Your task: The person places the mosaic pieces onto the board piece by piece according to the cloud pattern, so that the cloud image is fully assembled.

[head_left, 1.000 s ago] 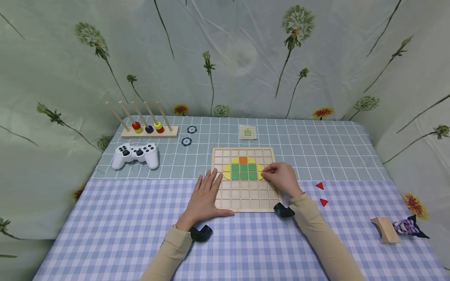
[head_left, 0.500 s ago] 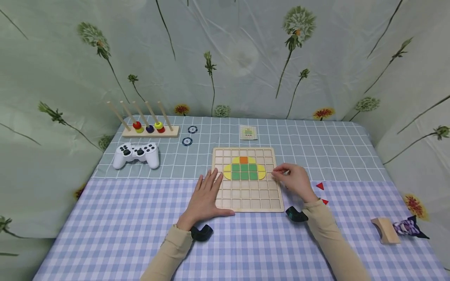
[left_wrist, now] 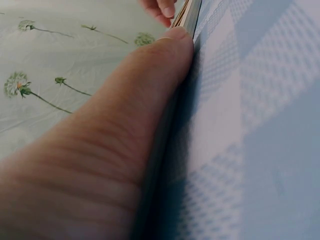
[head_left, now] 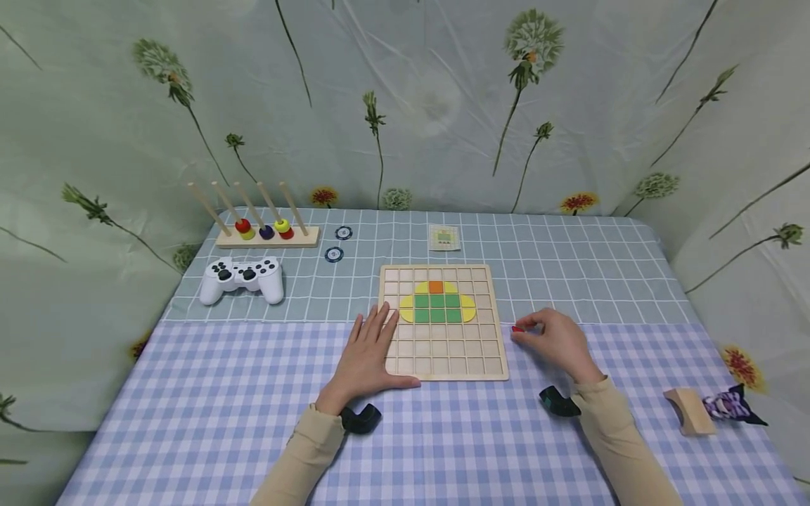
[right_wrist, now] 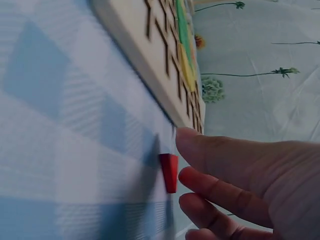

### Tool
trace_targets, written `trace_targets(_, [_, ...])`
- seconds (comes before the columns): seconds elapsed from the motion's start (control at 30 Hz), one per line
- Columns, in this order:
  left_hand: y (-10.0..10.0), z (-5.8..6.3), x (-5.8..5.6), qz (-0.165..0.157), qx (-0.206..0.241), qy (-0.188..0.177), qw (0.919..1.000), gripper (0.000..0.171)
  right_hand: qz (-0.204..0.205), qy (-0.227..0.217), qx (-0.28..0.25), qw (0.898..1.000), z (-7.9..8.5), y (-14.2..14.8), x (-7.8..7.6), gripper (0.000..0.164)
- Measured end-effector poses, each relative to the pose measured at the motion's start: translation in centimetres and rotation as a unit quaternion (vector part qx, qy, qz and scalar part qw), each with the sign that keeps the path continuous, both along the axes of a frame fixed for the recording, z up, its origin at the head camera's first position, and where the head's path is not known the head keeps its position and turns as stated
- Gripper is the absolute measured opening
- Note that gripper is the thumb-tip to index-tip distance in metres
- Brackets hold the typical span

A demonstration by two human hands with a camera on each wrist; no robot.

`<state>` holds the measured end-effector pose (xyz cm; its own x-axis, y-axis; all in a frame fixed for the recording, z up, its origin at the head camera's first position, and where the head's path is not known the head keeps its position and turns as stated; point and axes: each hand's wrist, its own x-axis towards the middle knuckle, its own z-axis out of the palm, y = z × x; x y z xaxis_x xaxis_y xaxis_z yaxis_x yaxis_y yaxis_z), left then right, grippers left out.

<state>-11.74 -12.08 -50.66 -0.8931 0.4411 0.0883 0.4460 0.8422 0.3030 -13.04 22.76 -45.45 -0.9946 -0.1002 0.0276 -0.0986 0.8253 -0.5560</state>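
Note:
My left hand [head_left: 362, 358] rests on the left edge of a square wooden grid board [head_left: 455, 362], fingers straight and thumb stretched along its front side. Flat green tiles [head_left: 437, 301], yellow rounded tiles [head_left: 469, 309] and an orange tile [head_left: 435, 287] lie together on the board. To its right, my right hand [head_left: 557, 344] hovers low over the cloth, thumb and index apart. Right at their tips is a small red piece [head_left: 517, 329]. The right wrist view shows this red piece [right_wrist: 169, 172] just beyond the separated thumb and index fingertips.
A pattern card [head_left: 444, 237] lies behind the board. At the back left are a peg stand with beads [head_left: 268, 239], a white game controller [head_left: 268, 282] and two round chips [head_left: 334, 254]. A wooden arch block [head_left: 696, 413] and a purple wrapped item [head_left: 730, 406] lie far right.
My right hand has moved from the yellow tile on the board, off to the right and towards me, beside the red piece. Two red triangles seen earlier are now hidden. My left hand stays put.

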Motion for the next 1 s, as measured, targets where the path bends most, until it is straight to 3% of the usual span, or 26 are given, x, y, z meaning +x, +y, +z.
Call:
trace_targets(0.27, [0.0, 0.0, 0.0, -0.001, 0.006, 0.011, 0.9999, 0.123, -0.005, 0.018, -0.008, 1.000, -0.7, -0.2, 0.3, 0.016])
trace_targets(0.5, [0.1, -0.1, 0.0, -0.004, 0.009, 0.008, 0.9999, 0.123, 0.009, -0.007, -0.042, 0.999, -1.1, -0.8, 0.2, 0.012])
trace_targets(0.67, [0.1, -0.1, 0.0, 0.000, 0.003, 0.002, 1.0000, 0.123, 0.000, 0.006, -0.042, 0.999, -0.9, -1.6, 0.0, 0.011])
trace_targets(0.8, [0.0, -0.1, 0.1, 0.003, -0.001, 0.001, 1.0000, 0.124, -0.008, 0.013, -0.063, 0.998, -0.4, -2.9, -0.5, 0.016])
trace_targets(1.0, [0.0, 0.0, 0.1, 0.000, 0.002, 0.008, 1.0000, 0.123, 0.026, -0.005, -0.090, 0.996, 0.4, -6.1, -1.1, 0.015])
